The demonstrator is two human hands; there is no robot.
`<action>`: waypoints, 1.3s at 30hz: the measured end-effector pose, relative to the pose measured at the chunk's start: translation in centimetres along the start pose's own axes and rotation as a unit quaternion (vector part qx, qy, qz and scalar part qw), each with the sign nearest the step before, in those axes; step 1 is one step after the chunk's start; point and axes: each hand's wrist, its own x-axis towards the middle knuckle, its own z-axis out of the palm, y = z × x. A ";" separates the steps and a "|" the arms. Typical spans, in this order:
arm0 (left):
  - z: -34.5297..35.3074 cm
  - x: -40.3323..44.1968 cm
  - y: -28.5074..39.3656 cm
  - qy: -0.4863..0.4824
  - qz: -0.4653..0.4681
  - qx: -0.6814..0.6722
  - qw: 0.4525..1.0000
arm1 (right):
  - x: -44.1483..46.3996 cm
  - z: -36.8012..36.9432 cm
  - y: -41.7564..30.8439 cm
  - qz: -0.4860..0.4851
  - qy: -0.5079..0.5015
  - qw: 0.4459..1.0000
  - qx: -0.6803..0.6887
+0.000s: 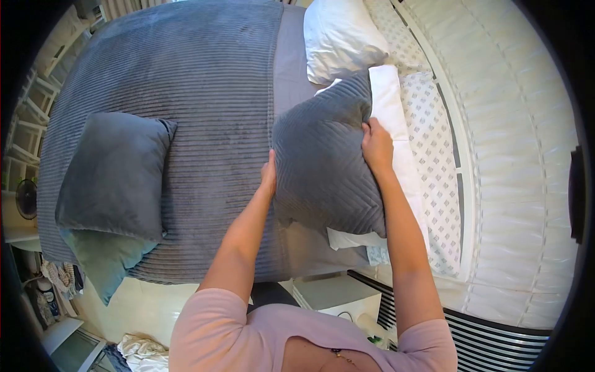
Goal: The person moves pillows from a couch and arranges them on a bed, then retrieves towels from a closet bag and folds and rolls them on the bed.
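Note:
A dark grey cushion with a chevron pattern (328, 164) is between my two hands, over the head end of the bed. My left hand (269, 172) presses against its left edge, with the fingers mostly hidden behind it. My right hand (377, 146) grips its right edge, fingers bent around the fabric. Under the cushion lies a white pillow (392, 105), partly covered. Another white pillow (341, 40) rests farther back. Patterned pillows (429, 161) stand along the headboard.
A ribbed grey blanket (211, 80) covers the bed. On its left part lie a smooth grey cushion (114, 177) and a greenish one (105, 257) beneath it. A white bedside table (341, 294) stands near my body. A fan (26, 198) and shelves are at the far left.

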 end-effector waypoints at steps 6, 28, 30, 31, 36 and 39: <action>0.0 0.9 -0.2 0.074 0.100 0.104 0.987 | 0.0 -1.7 -0.5 -0.004 0.020 0.997 0.073; -12.0 -13.4 11.7 0.145 0.485 0.438 0.743 | -0.5 -1.5 -2.0 -0.087 0.106 0.985 -0.100; -16.4 -22.3 19.4 0.251 0.574 0.498 0.600 | -2.1 -2.4 -4.5 -0.103 0.181 0.978 -0.009; -18.7 -26.0 21.6 0.366 0.564 0.543 0.503 | -4.0 -2.7 -6.9 -0.055 0.166 0.982 0.076; -33.0 -32.7 30.2 0.636 0.481 0.184 0.575 | -15.8 2.4 -24.0 -0.031 -0.112 0.949 0.292; -38.1 -31.1 32.2 0.449 0.447 -0.022 0.773 | -22.2 8.6 -36.1 -0.266 -0.206 0.874 0.351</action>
